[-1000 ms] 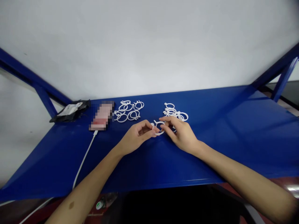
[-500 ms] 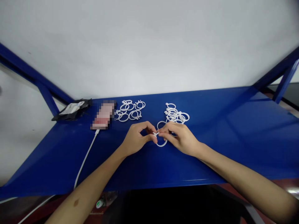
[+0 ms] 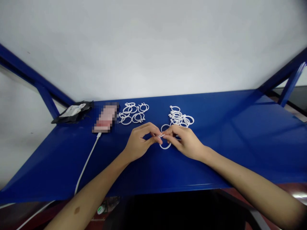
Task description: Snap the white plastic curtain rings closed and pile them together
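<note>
Pinched between both hands is a white plastic ring (image 3: 165, 148), its lower curve showing below my fingertips. My left hand (image 3: 143, 142) grips its upper left part between thumb and fingers. From the other side, my right hand (image 3: 183, 140) pinches the same part, so the fingertips nearly meet there and hide the joint. Just behind them lies another white ring (image 3: 164, 125), partly covered by my right hand. A pile of white rings with small knobs (image 3: 176, 116) sits beyond my right hand. Farther left lies a second group of similar rings (image 3: 131, 109).
On the blue table (image 3: 240, 137), a phone (image 3: 105, 118) with a blurred screen lies at the left, a white cable (image 3: 87, 161) plugged in. A black plastic packet (image 3: 72, 113) with a pale label rests beside it. Blue frame bars rise at both sides, before a white back wall.
My left fingers have closed in slightly toward the right hand on the ring's joint. The piles and the phone lie as before; the view has shifted very little.
</note>
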Motion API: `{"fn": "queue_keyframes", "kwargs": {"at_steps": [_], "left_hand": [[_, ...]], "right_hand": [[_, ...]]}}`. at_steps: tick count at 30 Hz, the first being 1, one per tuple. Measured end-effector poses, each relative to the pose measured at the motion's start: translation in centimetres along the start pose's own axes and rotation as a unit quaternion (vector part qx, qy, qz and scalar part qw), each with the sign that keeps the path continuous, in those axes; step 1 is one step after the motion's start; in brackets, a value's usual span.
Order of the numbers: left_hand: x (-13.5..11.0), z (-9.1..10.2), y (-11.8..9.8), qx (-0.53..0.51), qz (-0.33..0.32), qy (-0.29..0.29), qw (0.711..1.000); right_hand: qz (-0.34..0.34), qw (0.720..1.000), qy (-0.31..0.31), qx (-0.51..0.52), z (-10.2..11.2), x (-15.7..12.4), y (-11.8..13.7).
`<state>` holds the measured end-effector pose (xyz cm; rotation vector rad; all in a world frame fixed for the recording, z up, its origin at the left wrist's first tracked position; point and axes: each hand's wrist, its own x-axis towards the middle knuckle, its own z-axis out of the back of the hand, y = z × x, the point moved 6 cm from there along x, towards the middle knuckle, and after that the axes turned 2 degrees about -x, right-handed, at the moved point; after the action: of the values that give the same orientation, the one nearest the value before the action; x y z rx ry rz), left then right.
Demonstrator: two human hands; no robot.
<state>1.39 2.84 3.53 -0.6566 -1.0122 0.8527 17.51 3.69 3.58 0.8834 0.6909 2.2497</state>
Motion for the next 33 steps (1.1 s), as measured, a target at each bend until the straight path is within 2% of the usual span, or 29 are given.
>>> {"fn": "queue_keyframes", "kwargs": {"at_steps": [5,15,20,23,26,28,33], "left_hand": [[0.0,-0.2,-0.8,0.018,-0.011,0.011,1.000],[-0.1,-0.2,-1.2,0.001,-0.017,-0.005,1.000],[-0.2,-0.6,-1.0,-0.023,-0.008,0.026,0.999],[-0.1,-0.7,-0.5,-0.008,0.006,0.043,0.999],[0.4,0.0,0.4,0.052,0.016,0.035,0.998],[0.8,1.2,1.3,0.130,0.018,0.014,0.991],[1.2,5.1,4.6,0.365,0.061,-0.017,0.929]], "right_hand": [[0.021,1.000,0.002,-0.009,0.1,0.0,0.3],[0.064,0.998,-0.007,-0.021,0.5,-0.1,0.8],[0.098,0.994,0.016,-0.055,0.0,-0.6,1.3],[0.090,0.993,0.018,-0.079,-0.4,-0.6,1.0],[0.058,0.993,-0.010,-0.099,-0.2,-0.3,0.4],[0.034,0.992,-0.042,-0.117,0.4,0.1,-0.1],[-0.023,0.974,-0.142,-0.175,3.2,0.7,-2.1]]}}
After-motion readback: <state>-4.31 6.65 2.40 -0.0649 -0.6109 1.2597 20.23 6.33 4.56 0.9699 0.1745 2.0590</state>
